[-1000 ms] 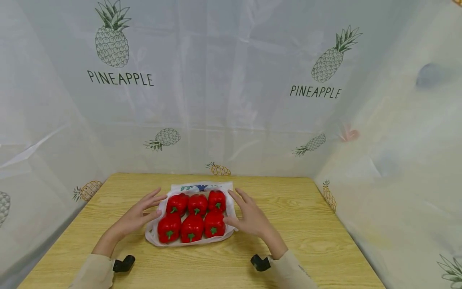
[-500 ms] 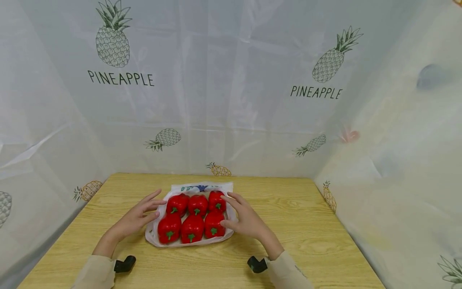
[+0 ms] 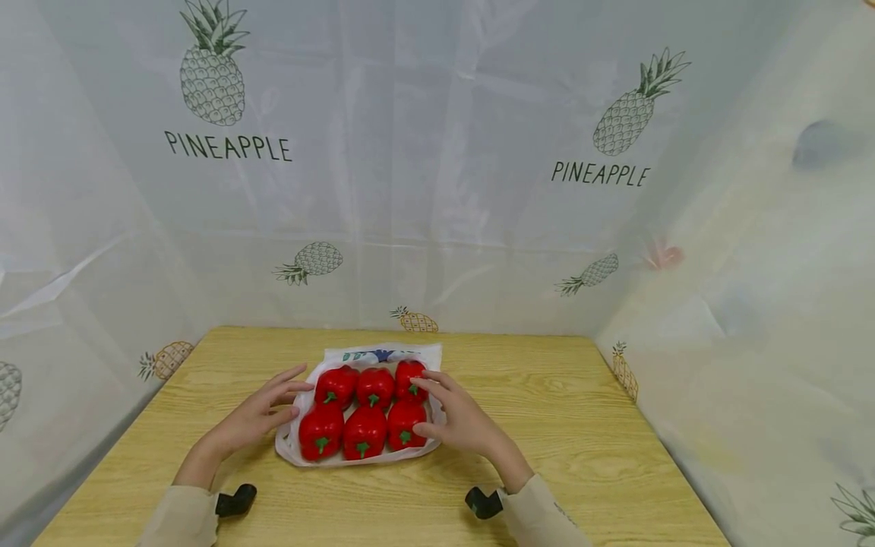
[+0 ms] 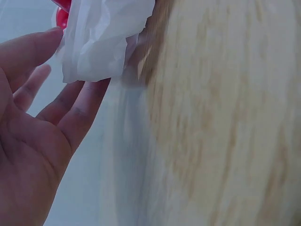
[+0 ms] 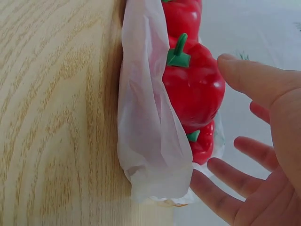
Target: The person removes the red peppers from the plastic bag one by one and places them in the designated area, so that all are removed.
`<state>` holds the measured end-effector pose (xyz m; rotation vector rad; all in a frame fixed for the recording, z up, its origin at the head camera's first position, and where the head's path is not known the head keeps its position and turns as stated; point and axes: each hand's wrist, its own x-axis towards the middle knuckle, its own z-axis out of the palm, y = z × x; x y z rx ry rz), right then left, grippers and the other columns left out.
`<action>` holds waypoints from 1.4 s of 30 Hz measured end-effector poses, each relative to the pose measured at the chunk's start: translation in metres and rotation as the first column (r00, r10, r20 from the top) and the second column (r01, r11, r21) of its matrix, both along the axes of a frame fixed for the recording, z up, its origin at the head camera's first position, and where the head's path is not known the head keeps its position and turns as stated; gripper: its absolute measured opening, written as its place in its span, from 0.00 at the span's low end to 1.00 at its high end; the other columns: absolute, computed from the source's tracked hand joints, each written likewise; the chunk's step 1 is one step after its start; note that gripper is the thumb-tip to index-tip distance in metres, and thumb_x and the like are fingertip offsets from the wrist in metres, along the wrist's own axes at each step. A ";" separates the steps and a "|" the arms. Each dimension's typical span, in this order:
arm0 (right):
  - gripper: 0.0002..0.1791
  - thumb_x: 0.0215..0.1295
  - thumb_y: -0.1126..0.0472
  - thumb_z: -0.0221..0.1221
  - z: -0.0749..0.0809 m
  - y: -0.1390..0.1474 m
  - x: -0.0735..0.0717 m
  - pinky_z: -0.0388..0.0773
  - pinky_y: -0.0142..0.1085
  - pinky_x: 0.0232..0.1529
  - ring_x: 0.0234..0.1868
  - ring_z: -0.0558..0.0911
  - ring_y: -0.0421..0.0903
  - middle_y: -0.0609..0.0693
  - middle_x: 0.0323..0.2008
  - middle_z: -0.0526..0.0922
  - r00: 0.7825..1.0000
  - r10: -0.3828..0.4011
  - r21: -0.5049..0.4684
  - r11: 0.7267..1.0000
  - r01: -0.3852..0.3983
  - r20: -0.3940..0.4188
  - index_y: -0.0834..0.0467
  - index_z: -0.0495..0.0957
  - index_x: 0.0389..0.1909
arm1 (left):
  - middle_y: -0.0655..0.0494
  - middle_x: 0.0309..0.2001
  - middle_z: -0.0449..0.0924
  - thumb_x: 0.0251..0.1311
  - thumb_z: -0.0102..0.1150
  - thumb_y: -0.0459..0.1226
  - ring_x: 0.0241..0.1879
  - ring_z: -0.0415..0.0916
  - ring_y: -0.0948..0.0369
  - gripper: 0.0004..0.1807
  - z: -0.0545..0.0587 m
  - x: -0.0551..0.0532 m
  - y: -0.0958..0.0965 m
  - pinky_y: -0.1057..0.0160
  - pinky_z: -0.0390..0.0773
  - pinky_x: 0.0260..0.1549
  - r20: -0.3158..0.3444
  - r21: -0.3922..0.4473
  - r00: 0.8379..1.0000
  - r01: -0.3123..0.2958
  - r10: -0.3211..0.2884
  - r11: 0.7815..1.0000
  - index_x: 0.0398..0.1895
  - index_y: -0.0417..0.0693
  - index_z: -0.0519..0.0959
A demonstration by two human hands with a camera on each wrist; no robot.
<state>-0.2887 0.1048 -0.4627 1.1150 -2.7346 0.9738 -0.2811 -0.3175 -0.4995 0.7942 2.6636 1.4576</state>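
Several red bell peppers (image 3: 364,431) with green stems sit in two rows on a white, paper-like wrapper (image 3: 431,352). Along its left edge is my left hand (image 3: 249,416), fingers extended and slightly bent; in the left wrist view its fingertips pass behind a crumpled corner of the wrapper (image 4: 101,42). From the right, my right hand (image 3: 468,419) reaches over the wrapper's edge, fingers spread. In the right wrist view its thumb tip lies right at the side of the nearest pepper (image 5: 195,92), and the lower fingertips are by the wrapper's folded end (image 5: 162,176).
The wrapper lies on a light wood-grain table (image 3: 547,425), left of the middle. Behind and at both sides hangs a pale curtain (image 3: 437,190) printed with pineapples. Black elbow-shaped pieces (image 3: 236,501) project from both sleeves.
My right hand has moved left, its fingers now over the right-hand peppers. My left hand has shifted slightly left and down. The peppers and wrapper stay in place.
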 end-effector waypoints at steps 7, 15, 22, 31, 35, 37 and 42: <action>0.42 0.69 0.53 0.73 -0.001 -0.001 0.001 0.82 0.50 0.61 0.74 0.71 0.54 0.54 0.80 0.63 1.000 0.022 0.002 1.000 -0.022 0.013 0.54 0.67 0.80 | 0.37 0.83 0.51 0.78 0.58 0.34 0.66 0.72 0.32 0.23 -0.002 0.001 0.000 0.69 0.78 0.55 0.015 0.014 1.000 0.013 -0.013 1.000 0.73 0.45 0.75; 0.42 0.68 0.54 0.73 -0.003 -0.003 0.001 0.82 0.47 0.61 0.73 0.73 0.52 0.51 0.80 0.62 0.999 0.024 0.005 1.000 -0.024 0.029 0.52 0.67 0.80 | 0.40 0.82 0.55 0.77 0.59 0.33 0.64 0.73 0.37 0.22 -0.003 0.000 0.000 0.68 0.80 0.54 0.009 -0.001 1.000 0.016 -0.016 1.000 0.72 0.48 0.76; 0.41 0.68 0.55 0.74 -0.006 -0.004 0.001 0.81 0.46 0.63 0.69 0.75 0.52 0.54 0.80 0.63 1.000 0.021 0.001 1.000 -0.021 0.021 0.52 0.69 0.79 | 0.39 0.82 0.54 0.78 0.58 0.33 0.64 0.73 0.36 0.22 -0.004 -0.002 0.000 0.68 0.80 0.54 0.003 0.005 0.999 0.034 -0.034 0.999 0.71 0.47 0.76; 0.39 0.67 0.58 0.74 -0.005 -0.008 0.002 0.84 0.40 0.57 0.61 0.79 0.51 0.55 0.79 0.64 0.999 0.039 -0.004 0.999 -0.039 0.028 0.53 0.71 0.77 | 0.36 0.81 0.56 0.77 0.58 0.30 0.63 0.74 0.37 0.21 -0.002 -0.001 0.005 0.69 0.78 0.56 -0.012 -0.006 1.000 0.008 -0.008 1.000 0.70 0.45 0.76; 0.38 0.67 0.60 0.73 -0.007 -0.010 0.000 0.84 0.37 0.48 0.48 0.81 0.52 0.57 0.78 0.65 0.997 0.069 -0.011 0.998 -0.068 0.021 0.55 0.71 0.77 | 0.36 0.81 0.55 0.76 0.58 0.28 0.62 0.74 0.38 0.21 0.001 0.002 0.008 0.69 0.79 0.55 -0.019 -0.014 1.000 -0.011 0.010 1.000 0.69 0.44 0.76; 0.38 0.67 0.60 0.74 -0.008 -0.011 0.000 0.82 0.34 0.46 0.45 0.80 0.49 0.57 0.78 0.65 0.997 0.076 -0.004 0.997 -0.076 0.015 0.54 0.72 0.76 | 0.36 0.81 0.55 0.75 0.58 0.27 0.62 0.74 0.38 0.21 0.003 0.004 0.009 0.68 0.79 0.54 -0.033 -0.021 0.999 -0.014 0.014 1.000 0.69 0.44 0.76; 0.37 0.67 0.59 0.74 -0.009 -0.013 0.000 0.80 0.31 0.51 0.56 0.77 0.44 0.55 0.78 0.65 0.997 0.071 0.020 0.997 -0.071 0.014 0.53 0.72 0.76 | 0.37 0.80 0.57 0.74 0.59 0.27 0.62 0.75 0.38 0.21 0.003 0.007 0.012 0.66 0.80 0.54 -0.085 -0.044 0.996 -0.021 0.017 0.999 0.68 0.44 0.77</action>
